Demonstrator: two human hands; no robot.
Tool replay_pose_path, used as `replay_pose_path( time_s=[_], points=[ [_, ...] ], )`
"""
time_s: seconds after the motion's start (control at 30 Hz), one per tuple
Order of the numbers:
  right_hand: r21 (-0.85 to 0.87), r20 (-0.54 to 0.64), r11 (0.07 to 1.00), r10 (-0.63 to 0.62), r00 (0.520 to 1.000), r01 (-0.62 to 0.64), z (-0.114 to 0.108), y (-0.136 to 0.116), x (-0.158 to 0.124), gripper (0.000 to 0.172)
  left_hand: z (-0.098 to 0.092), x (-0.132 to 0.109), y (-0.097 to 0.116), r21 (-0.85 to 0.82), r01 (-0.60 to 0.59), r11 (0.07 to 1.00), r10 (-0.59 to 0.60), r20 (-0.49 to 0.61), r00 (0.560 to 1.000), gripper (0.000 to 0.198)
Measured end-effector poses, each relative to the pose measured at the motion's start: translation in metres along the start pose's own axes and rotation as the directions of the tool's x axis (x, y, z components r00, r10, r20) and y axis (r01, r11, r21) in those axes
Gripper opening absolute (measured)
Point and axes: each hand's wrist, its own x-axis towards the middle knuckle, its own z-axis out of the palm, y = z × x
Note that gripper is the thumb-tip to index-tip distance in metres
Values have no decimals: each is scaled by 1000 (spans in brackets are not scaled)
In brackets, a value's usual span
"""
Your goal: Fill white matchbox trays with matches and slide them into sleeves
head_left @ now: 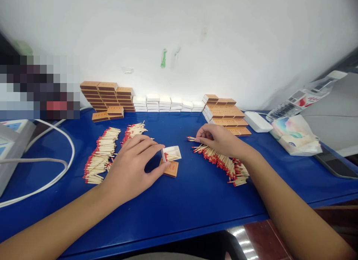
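Observation:
My left hand [134, 163] rests on the blue table [181, 200], its fingertips touching a small white matchbox tray [171, 153] with a few matches in it. The tray lies partly on an orange matchbox sleeve [171, 169], which my left thumb touches. My right hand [218, 139] lies on a heap of red-tipped matches [223, 163] and pinches several matches [191, 139] at its fingertips. Two more match piles [102, 155] [133, 131] lie left of my left hand.
Against the white wall stand stacked orange matchboxes [107, 100] at left, white inner trays [167, 103] in the middle and more orange boxes [226, 116] at right. A white cable [56, 174], a white device [256, 121], a tissue packet [295, 135] and a phone [335, 163] lie nearby.

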Motion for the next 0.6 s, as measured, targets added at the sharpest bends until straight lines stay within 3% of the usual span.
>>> replay_pose_path(
  time_s=[0.6],
  points=[
    [-86,-41,994,-72,997,68,-1,7,1,24,1,0,0,-3,7,1000,-7,1,1000,21]
  ],
)
